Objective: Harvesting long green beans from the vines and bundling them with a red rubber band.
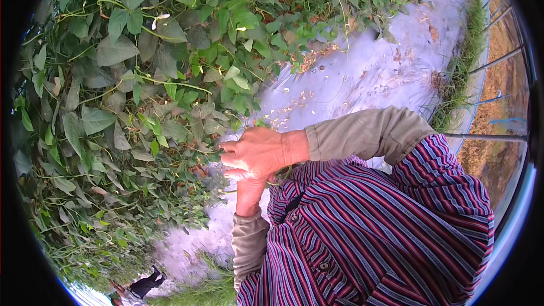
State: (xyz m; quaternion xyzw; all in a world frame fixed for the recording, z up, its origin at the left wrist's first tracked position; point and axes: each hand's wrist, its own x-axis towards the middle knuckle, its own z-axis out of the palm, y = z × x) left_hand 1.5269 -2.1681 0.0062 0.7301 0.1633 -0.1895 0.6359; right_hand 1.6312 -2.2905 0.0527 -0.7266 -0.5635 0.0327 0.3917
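Observation:
My right hand [255,151] crosses over my left hand [250,193] in front of my striped shirt [361,221]. The right fingers are partly curled; what they close on is out of sight. Most of my left hand is hidden beneath the right, with its wrist and a little of the palm side showing. Thin green stems or pods [274,183] poke out beside the left hand, and I cannot tell which hand holds them. Leafy bean vines [170,136] stand just beyond both hands, with a slender green pod [174,85] among the leaves.
Pale plastic mulch film [340,89], strewn with dry leaf bits, covers the ground along the vines. Grass [454,89] borders it. Metal poles [488,137] and dry ground [488,106] lie beyond. Another person [144,284] is farther down the row, near the vines.

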